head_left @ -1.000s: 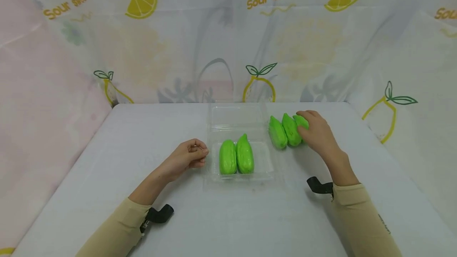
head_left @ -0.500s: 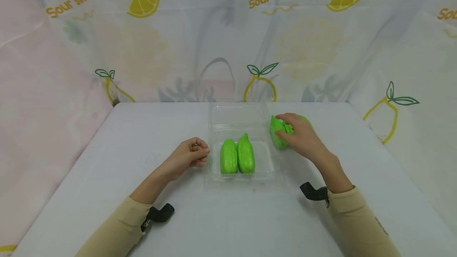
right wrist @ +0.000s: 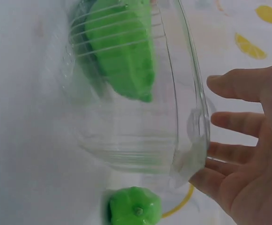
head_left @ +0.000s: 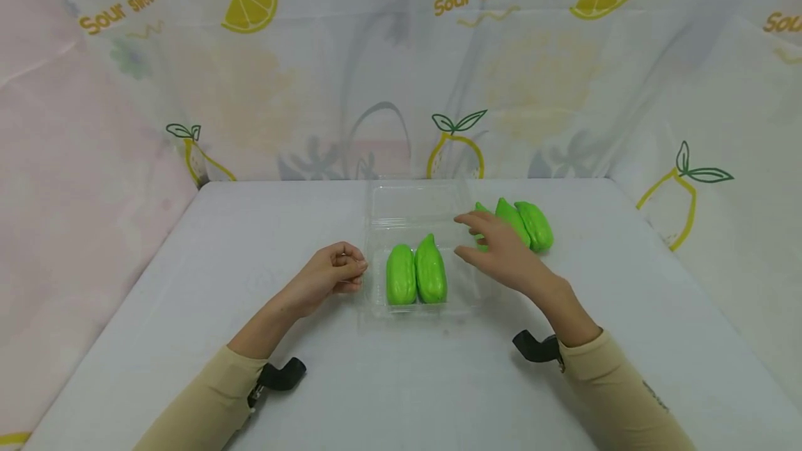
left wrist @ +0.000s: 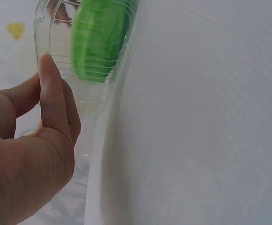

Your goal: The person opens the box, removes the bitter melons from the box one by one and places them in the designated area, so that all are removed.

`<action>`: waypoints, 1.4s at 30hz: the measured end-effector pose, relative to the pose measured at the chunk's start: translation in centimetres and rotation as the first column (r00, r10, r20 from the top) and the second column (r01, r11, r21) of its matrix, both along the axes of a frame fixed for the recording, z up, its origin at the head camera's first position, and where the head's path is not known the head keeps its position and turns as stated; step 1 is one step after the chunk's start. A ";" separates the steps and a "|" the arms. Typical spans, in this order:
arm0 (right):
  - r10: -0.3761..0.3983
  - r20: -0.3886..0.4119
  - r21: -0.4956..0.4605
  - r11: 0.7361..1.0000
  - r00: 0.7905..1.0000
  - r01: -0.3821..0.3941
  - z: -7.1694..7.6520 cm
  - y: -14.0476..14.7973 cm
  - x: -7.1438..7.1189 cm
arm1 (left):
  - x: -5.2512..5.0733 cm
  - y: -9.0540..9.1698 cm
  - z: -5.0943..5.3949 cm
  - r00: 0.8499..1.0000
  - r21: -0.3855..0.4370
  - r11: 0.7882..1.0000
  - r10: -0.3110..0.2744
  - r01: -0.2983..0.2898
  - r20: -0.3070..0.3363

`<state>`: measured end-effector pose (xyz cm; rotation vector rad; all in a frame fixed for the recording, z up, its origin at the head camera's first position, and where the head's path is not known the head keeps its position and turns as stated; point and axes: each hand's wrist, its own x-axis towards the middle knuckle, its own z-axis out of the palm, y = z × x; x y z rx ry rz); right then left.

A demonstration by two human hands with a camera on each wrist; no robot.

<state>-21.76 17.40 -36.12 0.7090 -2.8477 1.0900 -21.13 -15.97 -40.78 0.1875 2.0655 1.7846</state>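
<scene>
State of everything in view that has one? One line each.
Container: open
Lid: folded back
Two green vegetables: side by side in the container
Three green vegetables: side by side on the table
Left hand: pinching the container's left edge
Right hand: fingers spread, holding nothing

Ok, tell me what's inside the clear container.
The clear container holds two green fruit-like pieces side by side: a left piece and a right piece. Their undersides, and the container floor directly beneath them, are covered.
</scene>
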 end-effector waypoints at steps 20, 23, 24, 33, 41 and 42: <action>0.132 0.067 0.095 0.986 0.989 -0.138 -1.5 -2.8 1.4 | 0.0 0.0 0.2 1.000 0.009 1.000 -0.019 0.019 -0.009; 0.135 0.071 0.110 0.984 0.988 -0.142 -1.7 -3.1 1.5 | 0.1 0.1 0.2 1.000 0.018 1.000 -0.022 0.022 -0.010; 0.135 0.073 0.111 0.983 0.988 -0.143 -1.8 -3.1 1.5 | 0.1 0.1 0.2 1.000 0.020 1.000 -0.021 0.021 -0.010; 0.127 0.070 0.134 0.982 0.989 -0.136 -2.2 -3.6 1.6 | 0.1 0.1 0.3 1.000 0.015 1.000 -0.018 0.019 -0.007; 0.108 0.099 0.175 0.977 0.989 -0.125 -2.2 -3.9 1.6 | 0.2 0.1 0.3 1.000 0.017 1.000 -0.015 0.015 -0.003; 0.103 0.104 0.179 0.976 0.989 -0.121 -2.2 -4.0 1.6 | 0.2 0.1 0.3 1.000 0.015 1.000 -0.015 0.015 -0.003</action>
